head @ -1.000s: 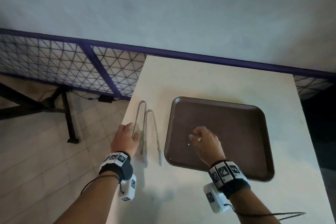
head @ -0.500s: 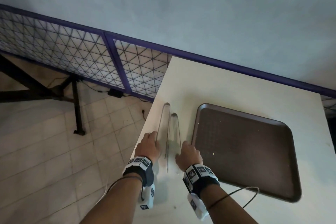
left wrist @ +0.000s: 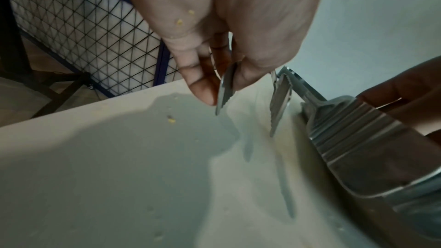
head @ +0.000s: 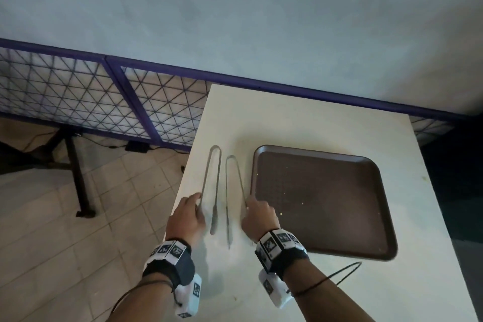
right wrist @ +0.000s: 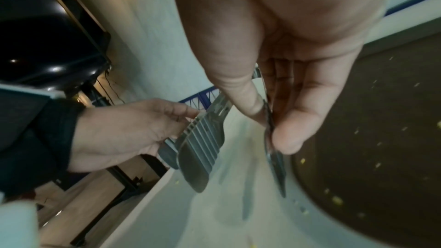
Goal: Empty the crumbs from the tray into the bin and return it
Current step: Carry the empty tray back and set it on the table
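A brown tray [head: 321, 206] lies flat on the white table [head: 313, 123], with small yellow crumbs [head: 282, 214] scattered on it. Two metal tongs lie side by side just left of the tray. My left hand [head: 193, 206] pinches the outer arm of the left tongs [head: 213, 165]; the left wrist view shows the arm [left wrist: 224, 90] between thumb and fingers. The outer arm of the right tongs [head: 235, 172] is pinched by my right hand [head: 252, 206], as the right wrist view shows [right wrist: 269, 120]. Neither hand touches the tray [right wrist: 381, 139].
The table's left edge runs close beside my left hand, with tiled floor [head: 52, 243] below. A purple-framed mesh fence [head: 78, 102] and a dark stand leg [head: 78, 183] are on the left. A plain wall is behind the table.
My right hand left the tray's surface and moved left to the tongs. Both hands now pinch tongs, and the two tongs lie a little further apart.
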Demonstrator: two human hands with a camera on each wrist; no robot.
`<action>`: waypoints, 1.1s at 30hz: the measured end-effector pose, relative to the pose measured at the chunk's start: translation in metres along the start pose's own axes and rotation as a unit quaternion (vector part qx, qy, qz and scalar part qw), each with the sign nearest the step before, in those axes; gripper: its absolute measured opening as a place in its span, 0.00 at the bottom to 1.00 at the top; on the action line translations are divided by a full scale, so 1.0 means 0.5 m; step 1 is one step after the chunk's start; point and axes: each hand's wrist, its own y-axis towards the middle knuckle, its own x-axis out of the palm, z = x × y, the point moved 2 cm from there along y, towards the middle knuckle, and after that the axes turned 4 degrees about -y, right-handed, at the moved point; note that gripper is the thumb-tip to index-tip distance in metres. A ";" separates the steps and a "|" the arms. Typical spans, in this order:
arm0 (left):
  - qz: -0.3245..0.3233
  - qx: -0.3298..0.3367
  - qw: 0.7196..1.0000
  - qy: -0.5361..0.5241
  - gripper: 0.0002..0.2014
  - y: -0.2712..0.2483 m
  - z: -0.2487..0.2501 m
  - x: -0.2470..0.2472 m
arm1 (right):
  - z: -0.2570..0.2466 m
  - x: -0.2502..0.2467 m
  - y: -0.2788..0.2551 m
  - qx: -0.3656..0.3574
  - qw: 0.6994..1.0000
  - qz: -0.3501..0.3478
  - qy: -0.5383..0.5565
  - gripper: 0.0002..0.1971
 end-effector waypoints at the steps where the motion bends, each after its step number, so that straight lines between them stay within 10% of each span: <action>1: 0.010 0.012 1.000 -0.015 0.19 -0.009 0.021 0.000 | 0.017 -0.016 -0.005 0.000 1.000 0.011 0.007 0.14; 18: -0.051 0.059 0.997 0.027 0.21 -0.085 0.362 0.260 | 0.430 -0.196 -0.040 0.121 0.989 0.084 0.004 0.14; 33: -0.067 0.012 0.993 0.098 0.22 -0.080 0.407 0.349 | 0.517 -0.163 0.008 0.111 0.993 0.043 -0.020 0.12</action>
